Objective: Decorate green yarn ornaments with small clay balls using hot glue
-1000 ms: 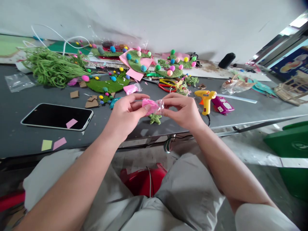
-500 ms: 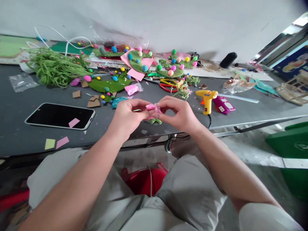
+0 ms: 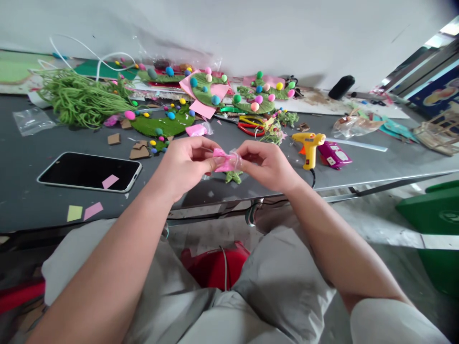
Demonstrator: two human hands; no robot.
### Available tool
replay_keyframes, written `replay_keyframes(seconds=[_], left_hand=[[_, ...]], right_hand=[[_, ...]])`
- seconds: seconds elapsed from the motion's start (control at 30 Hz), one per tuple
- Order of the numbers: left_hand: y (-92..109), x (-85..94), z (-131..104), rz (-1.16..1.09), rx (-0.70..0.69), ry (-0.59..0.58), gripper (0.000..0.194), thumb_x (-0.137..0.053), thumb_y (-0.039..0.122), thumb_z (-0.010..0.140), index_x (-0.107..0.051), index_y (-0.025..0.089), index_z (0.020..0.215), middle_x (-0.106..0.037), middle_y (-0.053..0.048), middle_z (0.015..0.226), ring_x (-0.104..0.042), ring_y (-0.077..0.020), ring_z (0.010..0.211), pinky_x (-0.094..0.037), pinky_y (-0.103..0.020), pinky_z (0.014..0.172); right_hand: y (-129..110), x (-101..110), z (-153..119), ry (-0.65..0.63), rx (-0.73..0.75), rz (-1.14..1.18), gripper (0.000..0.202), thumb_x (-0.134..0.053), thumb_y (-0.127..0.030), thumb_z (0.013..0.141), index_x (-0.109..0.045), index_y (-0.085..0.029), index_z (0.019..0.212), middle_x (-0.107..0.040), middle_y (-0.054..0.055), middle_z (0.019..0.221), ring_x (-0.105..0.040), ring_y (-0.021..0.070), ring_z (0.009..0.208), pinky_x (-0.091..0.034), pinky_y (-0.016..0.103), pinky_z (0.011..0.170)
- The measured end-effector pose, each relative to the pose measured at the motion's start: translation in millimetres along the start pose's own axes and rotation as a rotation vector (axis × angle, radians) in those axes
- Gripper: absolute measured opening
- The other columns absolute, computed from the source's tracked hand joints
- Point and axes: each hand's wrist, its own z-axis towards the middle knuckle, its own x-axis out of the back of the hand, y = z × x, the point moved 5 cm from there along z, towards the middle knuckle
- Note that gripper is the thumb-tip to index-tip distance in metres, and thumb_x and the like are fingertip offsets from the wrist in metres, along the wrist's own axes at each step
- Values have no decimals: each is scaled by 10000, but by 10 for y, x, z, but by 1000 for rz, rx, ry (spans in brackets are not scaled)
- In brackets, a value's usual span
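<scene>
Between my two hands is a small pink packet point(image 3: 225, 161) with a clear plastic end. My left hand point(image 3: 191, 165) pinches its pink left part between thumb and fingers. The clear right end is pinched by my right hand point(image 3: 267, 165). Just under the packet, a small green yarn-wrapped star point(image 3: 234, 177) lies on the table. Another pink packet point(image 3: 198, 129) rests behind my left hand. What the packet contains cannot be made out.
On the left lies a phone point(image 3: 89, 172) with paper scraps. A yellow glue gun point(image 3: 309, 147) and a purple packet point(image 3: 335, 155) are to the right. Behind are green yarn point(image 3: 84, 98), red-handled pliers point(image 3: 251, 129) and green felt pieces point(image 3: 161, 125) with pompoms.
Both hands have moved apart slightly, my left hand leftward, so more of the pink packet shows. The green star below is now more visible.
</scene>
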Motion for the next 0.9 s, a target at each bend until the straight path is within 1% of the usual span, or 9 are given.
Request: replay_keyframes(seconds=[0.07,0.13,0.27,0.43,0.57,0.63,0.77,0.83,0.9], left_hand=[[-7,50,6,9,1,11,286,-942,331,707,-783,208,910,-773,-46,785,-705,-195,711,-537,-307,640],[-9,70,-1,15,1,6,281,-926,311,730,-796,212,958,-792,-49,807,-730,-203,740,-562,-312,679],[30,44,-26,34,-33,3,246,-898,305,775,-790,213,977,-811,-45,865,-760,-199,806,-593,-303,767],[91,-25,-58,139,-108,3,240,-905,351,772,-763,204,899,-799,-44,882,-752,-202,818,-596,-293,745],[92,-84,-77,154,-105,-44,245,-894,387,784,-749,210,871,-792,-44,847,-748,-210,788,-599,-316,745],[92,-79,-72,154,-107,-43,230,-889,377,790,-744,212,861,-786,-43,827,-748,-214,769,-599,-325,736],[106,50,-32,159,-130,40,194,-886,321,788,-747,208,862,-790,-56,854,-760,-232,810,-606,-340,777],[114,145,-14,157,-137,97,199,-878,316,795,-759,208,913,-805,-65,931,-766,-238,870,-612,-340,819],[117,218,-4,151,-140,137,242,-868,329,806,-769,213,993,-815,-70,1036,-764,-241,948,-610,-338,870]], right_hand=[[35,43,22,18,-42,41,314,-802,-470,886,-731,-165,907,-683,19,817,-539,122,697,-466,267,630],[59,70,23,32,-66,49,297,-821,-442,870,-749,-157,918,-689,27,827,-553,126,706,-472,273,640],[68,35,-5,33,-25,-10,286,-860,-391,837,-790,-152,977,-698,39,887,-603,141,768,-511,278,701],[76,-63,-28,42,28,-59,269,-843,-373,861,-820,-173,1038,-689,32,876,-606,133,748,-508,265,684],[64,-104,-28,51,17,-37,262,-866,-371,834,-808,-171,993,-710,32,876,-617,144,764,-514,273,696],[52,-101,-17,55,11,-47,240,-860,-365,836,-799,-165,955,-721,28,856,-608,137,745,-509,270,684],[40,12,13,147,24,-134,159,-790,-334,888,-789,-175,887,-745,27,831,-613,136,720,-519,276,673],[49,87,18,195,16,-166,147,-786,-326,886,-796,-182,861,-756,29,824,-621,141,714,-526,283,670],[62,132,17,209,-5,-157,147,-802,-335,873,-807,-188,860,-764,30,827,-627,144,709,-528,288,662]])
